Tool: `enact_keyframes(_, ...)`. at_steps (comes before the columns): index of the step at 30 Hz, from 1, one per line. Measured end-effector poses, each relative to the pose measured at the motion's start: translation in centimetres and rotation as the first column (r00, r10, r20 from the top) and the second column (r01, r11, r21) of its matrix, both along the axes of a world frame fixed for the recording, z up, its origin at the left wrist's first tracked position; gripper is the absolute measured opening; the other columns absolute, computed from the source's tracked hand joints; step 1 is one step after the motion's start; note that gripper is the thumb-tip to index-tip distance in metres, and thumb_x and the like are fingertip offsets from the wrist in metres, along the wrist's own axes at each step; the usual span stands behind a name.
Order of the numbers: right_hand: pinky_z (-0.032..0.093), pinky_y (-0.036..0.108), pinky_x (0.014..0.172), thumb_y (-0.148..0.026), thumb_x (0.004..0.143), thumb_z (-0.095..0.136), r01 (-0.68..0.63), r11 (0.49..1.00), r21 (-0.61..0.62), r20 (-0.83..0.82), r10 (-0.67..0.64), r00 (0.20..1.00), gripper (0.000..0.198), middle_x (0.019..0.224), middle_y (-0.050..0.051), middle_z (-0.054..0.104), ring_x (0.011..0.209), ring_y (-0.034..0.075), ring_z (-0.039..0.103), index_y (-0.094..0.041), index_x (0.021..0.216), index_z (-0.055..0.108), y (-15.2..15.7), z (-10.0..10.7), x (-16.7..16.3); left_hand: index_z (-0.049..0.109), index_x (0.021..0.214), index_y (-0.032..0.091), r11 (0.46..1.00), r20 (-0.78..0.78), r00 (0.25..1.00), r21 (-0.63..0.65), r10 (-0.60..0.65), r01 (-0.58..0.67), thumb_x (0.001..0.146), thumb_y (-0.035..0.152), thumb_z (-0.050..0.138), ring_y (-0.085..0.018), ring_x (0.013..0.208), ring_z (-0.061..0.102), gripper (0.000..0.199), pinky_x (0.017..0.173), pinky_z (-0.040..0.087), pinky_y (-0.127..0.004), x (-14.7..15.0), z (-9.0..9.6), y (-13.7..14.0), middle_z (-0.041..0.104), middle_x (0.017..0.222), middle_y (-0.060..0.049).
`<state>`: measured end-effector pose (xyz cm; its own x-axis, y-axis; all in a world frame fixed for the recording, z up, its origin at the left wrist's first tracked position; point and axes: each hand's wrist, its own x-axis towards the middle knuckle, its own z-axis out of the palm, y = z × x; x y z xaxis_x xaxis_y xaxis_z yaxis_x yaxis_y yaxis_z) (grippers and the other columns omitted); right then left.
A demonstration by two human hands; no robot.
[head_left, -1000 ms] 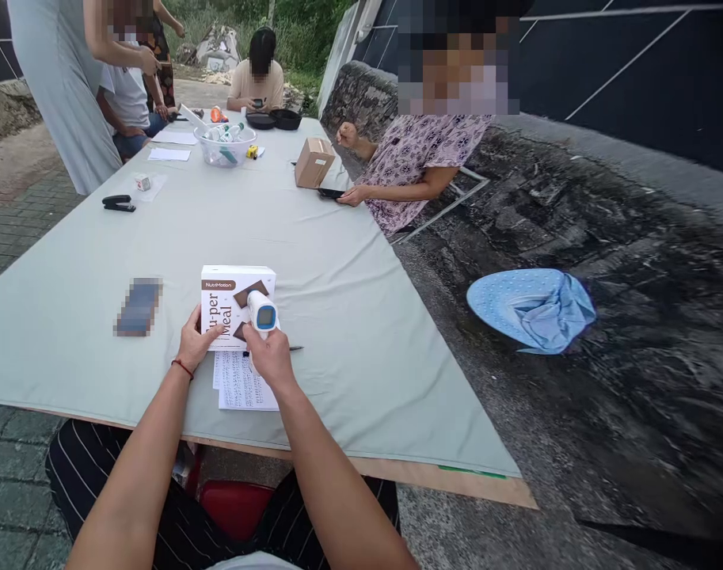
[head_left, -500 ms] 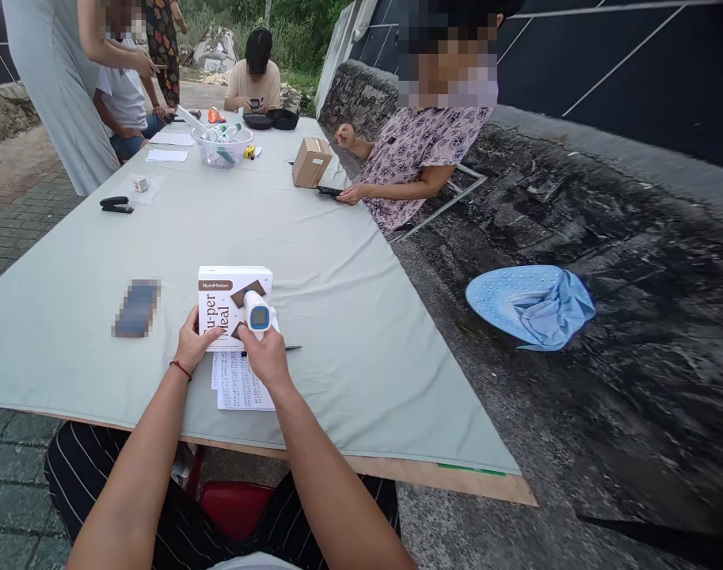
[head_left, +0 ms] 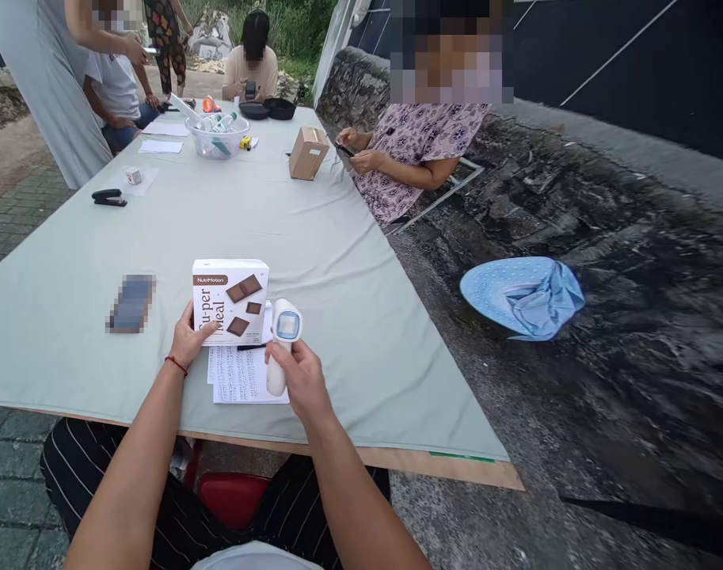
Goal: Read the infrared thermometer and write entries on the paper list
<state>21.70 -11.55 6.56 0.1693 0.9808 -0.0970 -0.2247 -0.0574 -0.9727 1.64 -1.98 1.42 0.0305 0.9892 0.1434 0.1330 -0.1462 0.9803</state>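
My left hand (head_left: 191, 336) grips the lower left edge of a white NutriMotion meal box (head_left: 242, 317), its thumb across the front, which shows brown bars. The box stands upright, facing me. In my right hand (head_left: 302, 377) is a white infrared thermometer (head_left: 276, 368), gripped by its handle just right of the box, its blue-rimmed screen towards me. Beneath both hands, handwritten sheets of paper (head_left: 236, 384) lie on the table. A dark pen (head_left: 251, 347) on the sheets is partly covered.
On the cloth-covered table (head_left: 361, 348) are a blurred phone-like object (head_left: 131, 304), a black stapler (head_left: 108, 198), a cardboard box (head_left: 309, 154) and a clear basin (head_left: 217, 144) of bottles. A person in a patterned top (head_left: 420, 150) sits at the right; others are farther back. A blue hat (head_left: 524, 297) lies beyond the right edge.
My right hand has drawn the thermometer right and down, away from the box front, uncovering the printed bars. The person at the right has raised their phone in both hands.
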Motion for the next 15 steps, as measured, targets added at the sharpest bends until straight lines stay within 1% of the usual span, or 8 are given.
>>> enact_keyframes(3,0.040,0.027,0.061,-0.050,0.070,0.069,0.067,0.996,-0.050,-0.039,-0.069,0.997,0.034,0.067,-0.001,0.056,0.064,0.014,0.049,-0.019,0.077,0.059,-1.5,-0.8,1.4,0.058,0.123,0.017,1.000,0.006,1.000,-0.020,0.010,-0.010,0.063,0.050,0.078,-0.029,0.108,0.064,0.071,0.092,0.053,-0.044,-0.1,-0.2,0.2,0.069,0.117,-0.010)
enact_keyframes(7,0.040,0.027,0.060,-0.050,0.069,0.071,0.115,0.989,-0.097,-0.038,-0.119,0.992,0.035,0.067,-0.001,0.056,0.063,0.013,0.048,-0.018,0.077,0.060,-3.0,-1.7,2.7,0.059,0.121,0.016,0.998,0.013,0.999,-0.049,0.036,-0.036,0.060,0.050,0.080,-0.028,0.105,0.064,0.072,0.091,0.053,-0.041,-0.4,-0.6,0.5,0.069,0.116,-0.010)
enact_keyframes(11,0.041,0.027,0.060,-0.050,0.067,0.072,0.140,0.984,-0.110,-0.017,-0.143,0.990,0.037,0.067,-0.001,0.057,0.063,0.013,0.050,-0.018,0.080,0.062,-3.8,-1.5,3.0,0.061,0.117,0.016,0.997,-0.013,0.998,-0.046,0.056,-0.056,0.059,0.052,0.081,-0.028,0.102,0.065,0.071,0.087,0.053,-0.040,-0.7,-0.6,0.8,0.070,0.111,-0.010)
enact_keyframes(15,0.041,0.026,0.060,-0.050,0.068,0.071,0.160,0.983,-0.087,0.040,-0.157,0.987,0.037,0.067,-0.001,0.057,0.063,0.013,0.050,-0.017,0.083,0.063,-3.8,-1.3,3.3,0.061,0.115,0.015,0.995,-0.044,0.995,-0.046,0.084,-0.086,0.056,0.054,0.082,-0.029,0.100,0.065,0.074,0.085,0.053,-0.041,-0.8,-0.3,0.8,0.071,0.108,-0.011)
